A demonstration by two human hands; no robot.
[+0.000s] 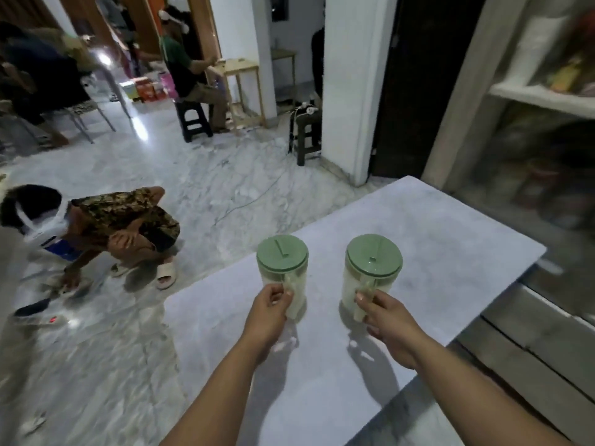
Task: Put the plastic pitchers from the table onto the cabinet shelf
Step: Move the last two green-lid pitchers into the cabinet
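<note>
On the pale counter point(434, 226) both green-lidded plastic pitchers stand upright, well apart, and we've got one handle in each fist: left hand point(269, 305) closed on the left pitcher point(283, 268), right hand point(386, 317) closed on the right pitcher point(373, 272). We want fingers curled fully through each handle before lifting straight up, then swing right toward the cabinet shelf point(541, 98), keeping both level so the lids stay seated.

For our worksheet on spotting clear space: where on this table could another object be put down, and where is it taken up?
The table is bare beyond the two pitchers, toward its far corner and right edge beside the cabinet. A narrow strip lies open between the left pitcher and right pitcher. The near side is crowded by the left hand and right hand on the handles.
</note>
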